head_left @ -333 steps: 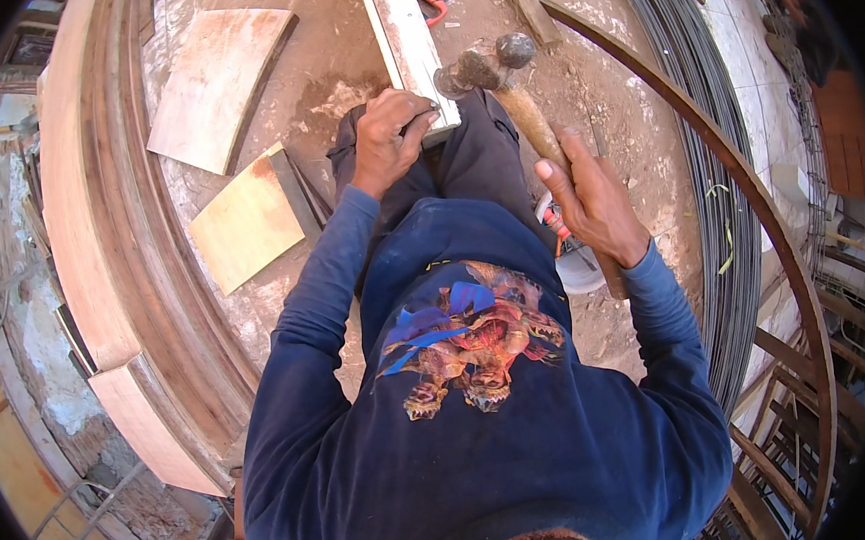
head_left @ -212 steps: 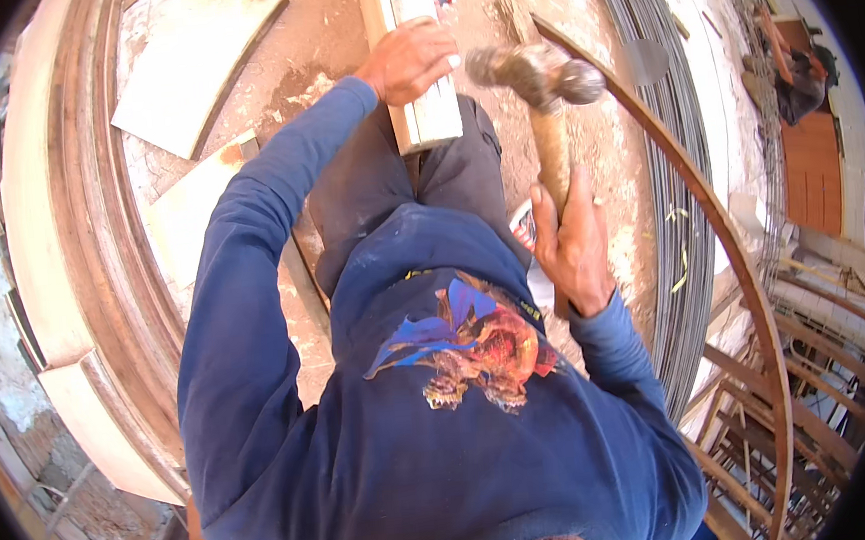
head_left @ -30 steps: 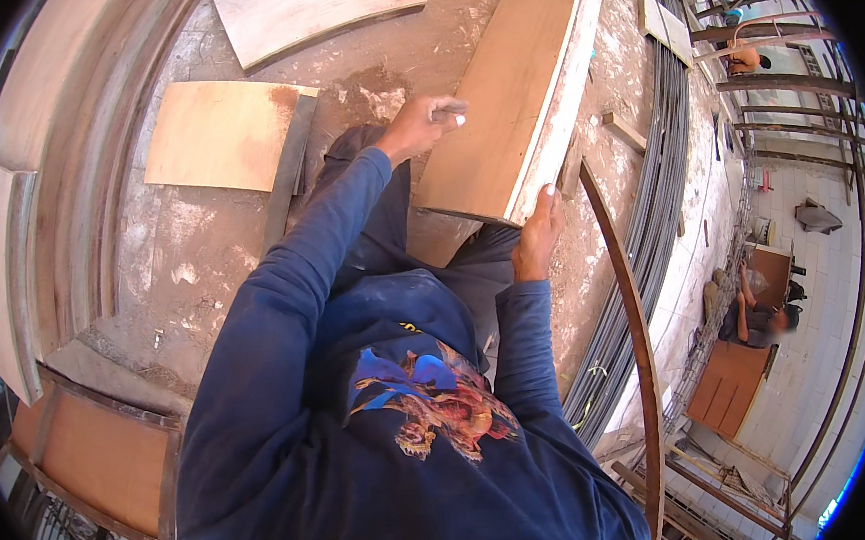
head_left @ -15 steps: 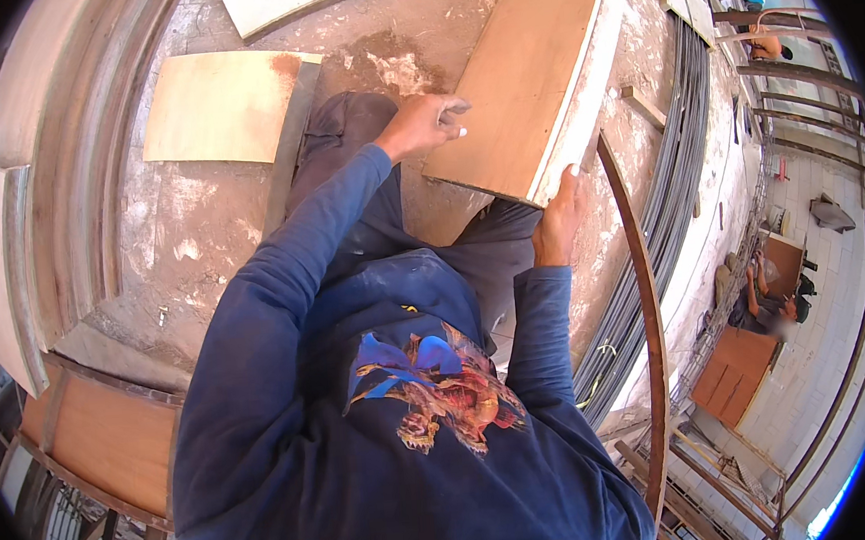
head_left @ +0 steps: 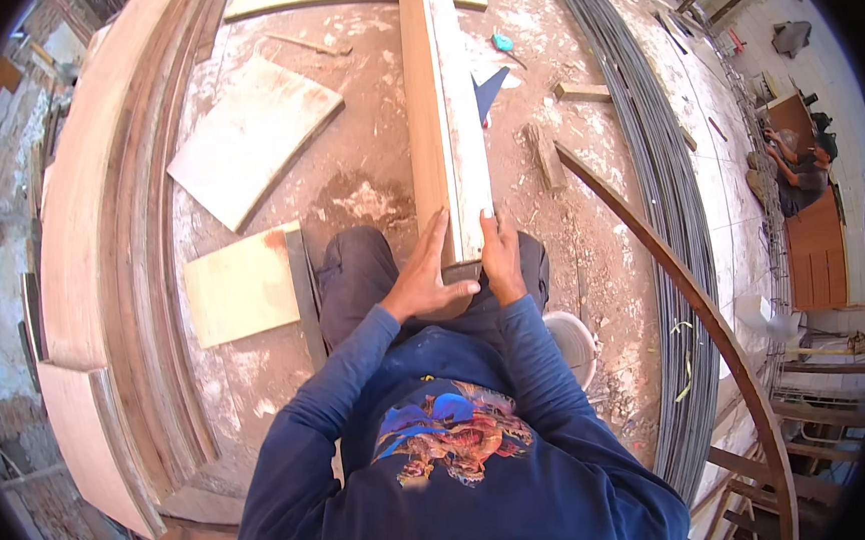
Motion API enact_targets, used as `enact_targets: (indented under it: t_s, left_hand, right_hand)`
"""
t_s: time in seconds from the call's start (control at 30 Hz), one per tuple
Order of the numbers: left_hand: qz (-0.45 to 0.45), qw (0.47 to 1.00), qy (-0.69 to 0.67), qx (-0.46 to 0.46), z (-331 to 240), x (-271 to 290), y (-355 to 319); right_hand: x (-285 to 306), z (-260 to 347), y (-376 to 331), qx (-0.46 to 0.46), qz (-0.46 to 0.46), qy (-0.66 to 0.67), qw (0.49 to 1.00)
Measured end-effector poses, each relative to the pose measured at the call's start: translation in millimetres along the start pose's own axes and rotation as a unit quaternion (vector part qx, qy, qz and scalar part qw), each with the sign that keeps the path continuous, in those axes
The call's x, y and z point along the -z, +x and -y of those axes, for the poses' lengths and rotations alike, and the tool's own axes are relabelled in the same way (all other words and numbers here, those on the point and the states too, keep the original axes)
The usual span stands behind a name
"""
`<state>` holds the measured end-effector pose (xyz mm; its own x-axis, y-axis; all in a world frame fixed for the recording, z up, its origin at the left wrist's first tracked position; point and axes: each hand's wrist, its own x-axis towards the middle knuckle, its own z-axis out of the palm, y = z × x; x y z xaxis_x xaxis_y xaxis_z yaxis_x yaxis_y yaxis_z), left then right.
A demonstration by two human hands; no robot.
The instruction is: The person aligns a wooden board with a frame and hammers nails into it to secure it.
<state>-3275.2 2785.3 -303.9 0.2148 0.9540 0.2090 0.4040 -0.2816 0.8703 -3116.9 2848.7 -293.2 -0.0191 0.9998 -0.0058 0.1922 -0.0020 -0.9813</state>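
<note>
Both hands grip the near end of a long wooden board (head_left: pixel 445 119) at the centre of the frame. Left hand (head_left: pixel 423 283) lies flat against the board's brown left face, fingers stretched along it and thumb hooked across the end. Right hand (head_left: pixel 501 255) wraps the pale right side, fingers curled over the edge. The board stands on its narrow edge and runs from the person's knees straight up to the top of the frame, over a dusty reddish floor (head_left: pixel 367 189). A pale curved panel (head_left: pixel 253 137) lies on the floor at upper left, and a smaller pale square panel (head_left: pixel 243 283) sits just left of the person's leg. A bundle of dark steel rods (head_left: pixel 664 204) sweeps down the right side, with a curved strip of wood (head_left: pixel 696 302) beside it. A white bucket (head_left: pixel 576 340) rests by the right elbow.
</note>
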Motion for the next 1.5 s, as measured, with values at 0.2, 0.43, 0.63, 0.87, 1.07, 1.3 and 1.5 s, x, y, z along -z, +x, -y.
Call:
enact_targets:
  t_s: [0.2,0.43,0.63,0.87,1.07,1.3,1.5]
  left_hand:
    - [-0.084,0.996,0.014,-0.031,-4.3,-16.3,-0.8]
    - [-0.096,0.988,-0.120,0.019,-27.0,-13.9,-5.8]
    - [-0.178,0.962,-0.207,0.008,-14.0,-3.7,17.7]
    - [-0.094,0.983,-0.144,0.057,-37.7,13.0,34.3]
    - [-0.105,0.987,-0.032,0.118,-39.5,11.0,50.2]
    - [-0.134,0.984,0.060,0.097,-41.1,-9.2,66.5]
    - [-0.140,0.981,0.007,0.134,-42.2,-8.3,67.3]
  right_hand:
    - [-3.0,6.3,-2.6,0.003,0.012,-0.042,0.999]
    - [0.5,-2.9,-9.7,-0.033,0.032,0.062,0.997]
    - [-3.1,-2.9,-13.9,-0.011,0.066,0.071,0.995]
    - [0.8,-8.0,-15.5,-0.019,0.140,0.172,0.975]
    - [34.9,-16.5,-22.6,-0.088,0.177,0.266,0.943]
    - [51.3,-17.6,-27.1,-0.098,0.170,0.332,0.923]
    - [36.0,-46.5,-24.9,-0.099,0.174,0.319,0.926]
